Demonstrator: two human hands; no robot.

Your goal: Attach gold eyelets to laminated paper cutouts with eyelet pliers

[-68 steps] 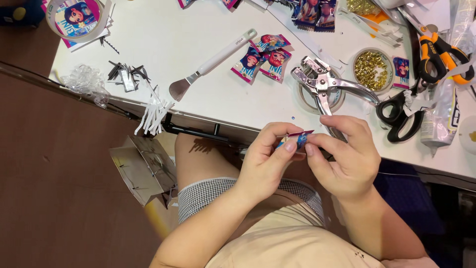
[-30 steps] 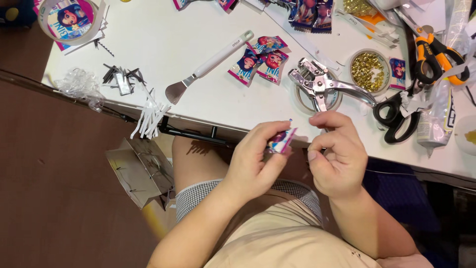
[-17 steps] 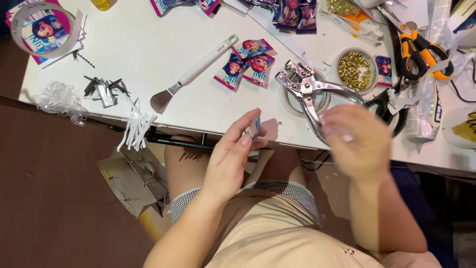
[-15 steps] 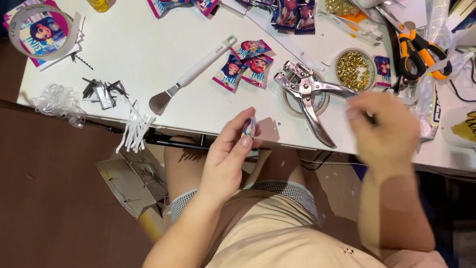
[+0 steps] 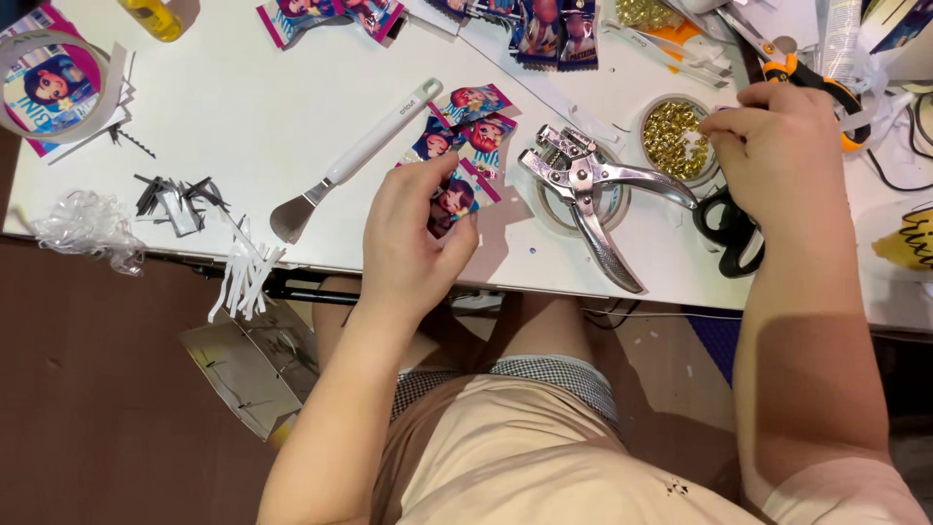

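While left hand [image 5: 413, 233] pinches card [image 5: 453, 201], right hand [image 5: 773, 146] curled

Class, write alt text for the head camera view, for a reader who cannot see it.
A person's left hand holds a small cartoon sticker at a white table's edge, while the right hand reaches into a dish of gold eyelets. A metal hole punch, spatula and more stickers lie between.
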